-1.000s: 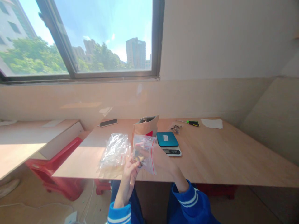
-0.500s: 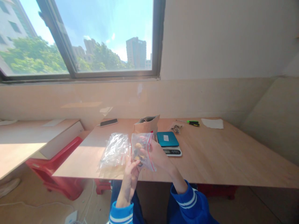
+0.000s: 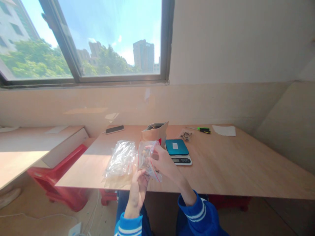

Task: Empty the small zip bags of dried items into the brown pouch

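Both my hands hold a small clear zip bag (image 3: 147, 159) with a red seal strip and dark and yellowish pieces inside, above the near edge of the wooden table (image 3: 221, 164). My left hand (image 3: 139, 188) grips its lower end from below. My right hand (image 3: 163, 162) pinches its right side near the red strip. A pile of empty clear bags (image 3: 121, 159) lies just left of it. Behind stands an open brown paper pouch (image 3: 155, 132), and a small digital scale (image 3: 178, 151) with a teal platform sits to its right.
A phone (image 3: 114, 129) lies at the table's back left. A green-handled screwdriver (image 3: 200, 129), a small filled bag (image 3: 186, 134) and a white sheet (image 3: 224, 130) lie at the back right. A red plastic stool (image 3: 55, 177) and a low bench (image 3: 36, 147) stand to the left.
The held bag has turned and narrowed in view. My right hand slid from behind the bag onto its right edge, and my left hand rose slightly under it.
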A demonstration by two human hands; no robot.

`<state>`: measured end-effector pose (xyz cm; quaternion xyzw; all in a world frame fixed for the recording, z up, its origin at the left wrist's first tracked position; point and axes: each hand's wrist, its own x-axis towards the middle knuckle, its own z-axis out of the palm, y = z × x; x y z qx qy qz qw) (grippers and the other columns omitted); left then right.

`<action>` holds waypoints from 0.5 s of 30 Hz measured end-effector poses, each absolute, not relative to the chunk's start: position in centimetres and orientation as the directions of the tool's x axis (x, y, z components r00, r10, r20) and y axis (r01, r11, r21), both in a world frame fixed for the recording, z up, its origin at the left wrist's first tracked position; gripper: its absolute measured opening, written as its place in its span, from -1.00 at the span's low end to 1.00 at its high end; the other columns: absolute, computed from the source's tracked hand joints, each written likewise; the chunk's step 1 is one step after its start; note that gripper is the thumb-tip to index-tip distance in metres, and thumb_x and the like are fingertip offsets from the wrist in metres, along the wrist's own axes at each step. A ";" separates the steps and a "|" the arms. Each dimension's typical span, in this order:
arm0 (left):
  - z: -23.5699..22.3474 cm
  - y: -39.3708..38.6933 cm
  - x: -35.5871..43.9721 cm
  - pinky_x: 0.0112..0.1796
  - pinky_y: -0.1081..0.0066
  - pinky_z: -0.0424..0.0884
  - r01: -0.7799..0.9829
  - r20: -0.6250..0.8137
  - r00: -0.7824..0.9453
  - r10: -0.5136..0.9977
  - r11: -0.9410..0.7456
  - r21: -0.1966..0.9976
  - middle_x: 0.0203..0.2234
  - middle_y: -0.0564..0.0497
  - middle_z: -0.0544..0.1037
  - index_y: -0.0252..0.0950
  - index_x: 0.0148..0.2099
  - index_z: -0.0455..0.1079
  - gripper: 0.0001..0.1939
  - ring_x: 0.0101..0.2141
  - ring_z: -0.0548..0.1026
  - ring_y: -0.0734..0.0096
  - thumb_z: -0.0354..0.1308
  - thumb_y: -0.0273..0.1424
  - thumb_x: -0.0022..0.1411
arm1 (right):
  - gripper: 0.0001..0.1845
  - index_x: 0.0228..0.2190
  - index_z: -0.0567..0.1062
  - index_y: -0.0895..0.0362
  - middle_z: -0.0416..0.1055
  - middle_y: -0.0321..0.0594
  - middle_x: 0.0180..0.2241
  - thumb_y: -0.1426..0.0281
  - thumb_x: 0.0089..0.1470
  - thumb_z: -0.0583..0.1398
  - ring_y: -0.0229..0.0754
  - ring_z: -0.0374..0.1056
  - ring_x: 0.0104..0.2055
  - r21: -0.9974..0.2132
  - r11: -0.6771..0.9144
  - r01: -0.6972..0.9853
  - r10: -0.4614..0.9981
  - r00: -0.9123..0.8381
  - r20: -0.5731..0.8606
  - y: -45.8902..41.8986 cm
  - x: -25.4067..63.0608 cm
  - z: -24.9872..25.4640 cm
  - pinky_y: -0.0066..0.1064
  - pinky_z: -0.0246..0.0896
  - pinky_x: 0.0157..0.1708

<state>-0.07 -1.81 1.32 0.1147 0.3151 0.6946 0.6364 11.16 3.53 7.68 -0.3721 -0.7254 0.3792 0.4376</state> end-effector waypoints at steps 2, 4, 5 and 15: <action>1.1 -1.6 -0.2 -0.25 0.48 0.48 -0.823 -0.244 -0.185 0.952 -0.015 0.568 -0.41 0.00 0.62 -0.32 -0.34 0.51 -0.86 -0.40 0.55 0.46 0.25 -0.51 -0.06 | -0.69 -0.21 0.46 0.12 0.45 -0.22 -0.18 0.59 -0.03 0.13 -0.17 0.40 -0.11 -0.845 0.482 0.232 0.847 -0.369 0.382 3.3 11.2 8.0 -0.33 0.30 -0.07; 1.0 -1.5 -0.3 -0.28 0.52 0.48 -0.838 -0.254 -0.219 0.942 -0.048 0.544 -0.45 0.01 0.61 -0.33 -0.40 0.50 -0.92 -0.43 0.54 0.49 0.21 -0.53 -0.04 | -0.75 -0.23 0.48 0.11 0.45 -0.22 -0.19 0.55 0.00 0.16 -0.16 0.39 -0.12 -0.823 0.510 0.248 0.831 -0.390 0.397 3.0 11.3 8.3 -0.30 0.29 -0.06; 1.0 -1.5 -0.5 -0.29 0.52 0.49 -0.843 -0.259 -0.234 0.937 -0.062 0.535 -0.47 0.01 0.60 -0.33 -0.42 0.49 -0.93 -0.45 0.54 0.49 0.20 -0.54 -0.02 | -0.74 -0.21 0.48 0.10 0.46 -0.21 -0.17 0.52 0.00 0.19 -0.15 0.39 -0.10 -0.820 0.514 0.251 0.829 -0.392 0.400 2.8 11.5 8.4 -0.28 0.28 -0.04; 2.3 -1.7 -3.5 -0.11 0.42 0.48 -0.872 -0.275 -0.271 0.922 -0.114 0.475 -0.19 -0.11 0.64 -0.37 0.10 0.39 -0.55 -0.27 0.61 0.36 0.00 -0.59 0.17 | -0.59 -0.05 0.41 0.07 0.44 -0.17 -0.07 0.40 0.01 0.26 -0.18 0.38 -0.03 -0.802 0.598 0.008 0.786 -0.204 0.584 8.5 15.4 12.2 -0.27 0.28 0.06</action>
